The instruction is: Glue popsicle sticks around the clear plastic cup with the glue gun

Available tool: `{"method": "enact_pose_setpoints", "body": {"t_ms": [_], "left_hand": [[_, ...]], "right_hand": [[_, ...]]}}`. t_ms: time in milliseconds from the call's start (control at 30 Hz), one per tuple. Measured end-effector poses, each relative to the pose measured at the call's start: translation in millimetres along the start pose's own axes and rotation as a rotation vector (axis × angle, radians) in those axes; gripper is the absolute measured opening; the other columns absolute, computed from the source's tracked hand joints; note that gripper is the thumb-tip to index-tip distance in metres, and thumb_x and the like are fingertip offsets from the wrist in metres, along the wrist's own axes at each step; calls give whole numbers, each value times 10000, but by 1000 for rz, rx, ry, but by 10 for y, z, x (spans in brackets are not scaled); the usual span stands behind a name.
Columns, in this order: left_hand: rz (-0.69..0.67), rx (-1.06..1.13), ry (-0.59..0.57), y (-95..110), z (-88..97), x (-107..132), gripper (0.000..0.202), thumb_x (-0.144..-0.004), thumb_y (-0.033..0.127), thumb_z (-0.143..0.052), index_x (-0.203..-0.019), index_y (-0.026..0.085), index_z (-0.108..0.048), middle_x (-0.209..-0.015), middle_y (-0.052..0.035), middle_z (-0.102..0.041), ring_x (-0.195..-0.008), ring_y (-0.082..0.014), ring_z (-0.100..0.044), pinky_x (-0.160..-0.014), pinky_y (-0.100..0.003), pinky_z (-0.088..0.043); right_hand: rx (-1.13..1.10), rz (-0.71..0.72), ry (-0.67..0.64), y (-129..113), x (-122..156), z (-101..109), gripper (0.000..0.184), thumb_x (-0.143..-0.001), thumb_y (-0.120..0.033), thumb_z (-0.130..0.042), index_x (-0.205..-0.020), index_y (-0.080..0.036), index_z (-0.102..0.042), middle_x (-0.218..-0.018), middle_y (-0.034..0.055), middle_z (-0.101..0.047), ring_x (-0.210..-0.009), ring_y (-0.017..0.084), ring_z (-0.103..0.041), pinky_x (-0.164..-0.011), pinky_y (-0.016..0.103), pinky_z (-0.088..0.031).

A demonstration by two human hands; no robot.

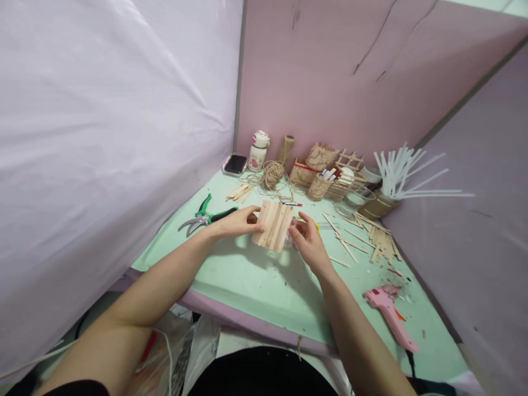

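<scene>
A square panel of flat wooden craft sticks (273,226), laid side by side, is held up just above the table in front of me. My left hand (241,221) grips its left edge, thumb on the near face and fingers behind. On the opposite side, my right hand (309,239) pinches the right edge with the thumb; its other fingers are partly hidden. Something clear, mostly covered by the panel, shows near my right fingers. Green-and-black pruning shears (202,218) lie open beside my left hand.
Behind the panel stand a twine ball (273,175), a white bottle (258,151), a phone (235,164) and a cup of markers (320,186). Loose sticks (348,242) lie rightward, near glue sticks (398,173). A pink glue gun (390,313) rests at the right front.
</scene>
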State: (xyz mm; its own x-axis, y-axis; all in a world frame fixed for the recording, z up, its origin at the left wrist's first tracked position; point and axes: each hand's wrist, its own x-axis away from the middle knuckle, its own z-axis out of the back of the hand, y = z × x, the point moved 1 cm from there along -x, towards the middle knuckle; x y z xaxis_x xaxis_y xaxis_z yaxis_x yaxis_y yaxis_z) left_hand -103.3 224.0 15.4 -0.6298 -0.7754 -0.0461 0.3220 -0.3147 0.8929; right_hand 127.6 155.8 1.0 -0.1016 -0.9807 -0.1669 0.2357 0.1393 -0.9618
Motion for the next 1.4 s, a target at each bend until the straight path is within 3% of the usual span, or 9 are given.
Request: {"method": "enact_pose_setpoints", "body": {"t_ms": [300, 600, 933, 1167, 1267, 1333, 1400], "left_hand": [[-32, 97, -68, 50, 18, 16, 741, -731, 412, -753, -1342, 158, -419, -1166, -134, -667, -1129, -273, -617, -912, -390, -485], [-75, 137, -141, 119, 53, 15, 665, -671, 228, -753, -1275, 168, -480, -1333, -117, -567, -1246, -273, -538, -1023, -409, -437], [3, 161, -141, -81, 117, -107, 671, -627, 278, -780, -1230, 163, -509, -1243, -116, -620, -1172, -277, -580, -969, -391, -477], [37, 108, -86, -84, 143, -168, 478, -647, 367, -760, -1060, 166, -625, -1193, -95, -673, -1144, -266, -606, -1019, -402, -448], [51, 140, -51, -101, 129, -174, 491, -655, 390, -764, -1072, 167, -631, -1173, -98, -688, -1109, -254, -633, -1011, -396, -461], [69, 142, -32, -119, 125, -184, 533, -642, 416, -782, -1089, 171, -630, -1164, -99, -697, -1080, -249, -651, -995, -387, -477], [82, 129, -16, -127, 127, -194, 567, -620, 458, -798, -1084, 175, -637, -1153, -100, -707, -1066, -253, -660, -982, -381, -491]], "right_hand": [[-8, 37, -24, -21, 54, 3, 840, -690, -557, -752, -1385, -256, -389, -1310, 146, -555, -1146, 264, -577, -948, 479, -500], [170, 147, -7, -25, 201, -114, 929, -668, -442, -801, -1440, -234, -328, -1388, 160, -474, -1234, 300, -504, -941, 478, -505], [123, 207, -63, 50, 197, -156, 882, -731, -353, -754, -1472, -246, -288, -1486, 151, -390, -1334, 299, -434, -1007, 493, -476], [212, 221, -105, 9, 329, -94, 946, -727, -251, -747, -1511, -259, -218, -1518, 144, -336, -1353, 289, -405, -962, 452, -512], [360, 248, -54, -111, 436, 90, 725, -793, -231, -672, -1452, -241, -371, -1447, 131, -457, -1256, 267, -511, -930, 410, -516], [449, 232, -16, -199, 512, 290, 377, -869, -219, -560, -1243, -244, -595, -1208, 88, -650, -1076, 226, -626, -879, 362, -520], [500, 198, 20, -273, 581, 545, 215, -904, -239, -500, -995, -247, -694, -932, 42, -728, -875, 197, -676, -803, 323, -518]]}}
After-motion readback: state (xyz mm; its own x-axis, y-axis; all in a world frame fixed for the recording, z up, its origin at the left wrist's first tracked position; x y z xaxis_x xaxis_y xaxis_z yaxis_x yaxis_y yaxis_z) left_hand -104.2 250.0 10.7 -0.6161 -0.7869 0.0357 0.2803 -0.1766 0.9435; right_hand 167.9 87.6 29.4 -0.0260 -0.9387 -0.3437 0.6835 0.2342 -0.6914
